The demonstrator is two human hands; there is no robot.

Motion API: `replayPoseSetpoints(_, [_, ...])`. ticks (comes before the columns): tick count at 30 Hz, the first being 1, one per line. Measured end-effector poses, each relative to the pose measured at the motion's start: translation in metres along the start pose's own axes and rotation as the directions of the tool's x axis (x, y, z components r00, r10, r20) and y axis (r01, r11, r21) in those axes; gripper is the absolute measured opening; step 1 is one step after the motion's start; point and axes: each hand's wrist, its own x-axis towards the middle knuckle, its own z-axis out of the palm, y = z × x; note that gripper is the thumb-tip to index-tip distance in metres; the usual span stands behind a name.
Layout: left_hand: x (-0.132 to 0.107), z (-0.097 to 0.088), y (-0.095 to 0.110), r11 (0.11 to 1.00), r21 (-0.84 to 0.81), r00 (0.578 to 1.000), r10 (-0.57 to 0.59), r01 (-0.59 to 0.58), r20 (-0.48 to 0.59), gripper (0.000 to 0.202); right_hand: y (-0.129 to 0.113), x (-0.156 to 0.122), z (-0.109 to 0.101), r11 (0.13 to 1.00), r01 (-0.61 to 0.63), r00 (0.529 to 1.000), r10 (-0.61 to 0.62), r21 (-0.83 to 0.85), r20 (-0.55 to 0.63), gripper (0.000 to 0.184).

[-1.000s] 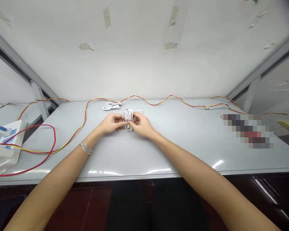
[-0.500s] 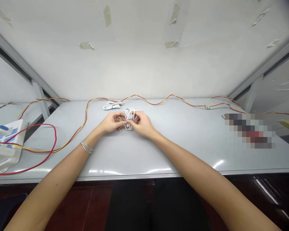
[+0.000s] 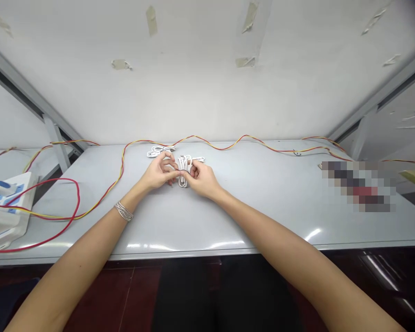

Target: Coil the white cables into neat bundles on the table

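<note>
- Left hand (image 3: 158, 173): fingers apart; thumb and forefinger pinch a thin red wire (image 3: 184, 170).
- Right hand (image 3: 202, 180): fingertips together, clamped on the white cable coil (image 3: 183, 180).
- Coil position: on the bench (image 3: 249, 207), between both hands.
- Second white coil (image 3: 161, 150): behind left hand, not touching.
- Red-yellow wire (image 3: 193, 138): along bench's rear edge.

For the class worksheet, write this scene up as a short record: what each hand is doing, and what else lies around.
Left hand: pinches a thin dark strand at the coil; silver bracelet on the wrist.
Right hand: fingertips against the coil.
Things: white coiled cable between the hands.
Rest: second white cable coil behind; red-and-yellow wire and red wire on the grey table.
</note>
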Motion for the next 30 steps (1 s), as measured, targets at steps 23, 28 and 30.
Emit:
replayPoseSetpoints(23, [-0.0009, 0.0006, 0.0039, 0.974, 0.204, 0.994, -0.108, 0.098, 0.036, 0.045, -0.0055, -0.0017, -0.0012, 0.998, -0.057, 0.998, 0.056, -0.026, -0.032, 0.022])
replayPoseSetpoints(28, [-0.0005, 0.0008, 0.0039, 0.974, 0.198, 0.993, -0.118, 0.113, 0.014, 0.051, -0.0033, -0.0020, -0.0002, 0.999, -0.009, 0.999, 0.007, -0.031, -0.040, 0.026])
replayPoseSetpoints(30, [-0.0004, 0.0006, 0.0040, 0.970, 0.215, 0.993, -0.119, 0.116, 0.000, 0.053, -0.0029, -0.0022, -0.0002, 1.000, 0.012, 0.999, -0.013, -0.025, -0.042, 0.027])
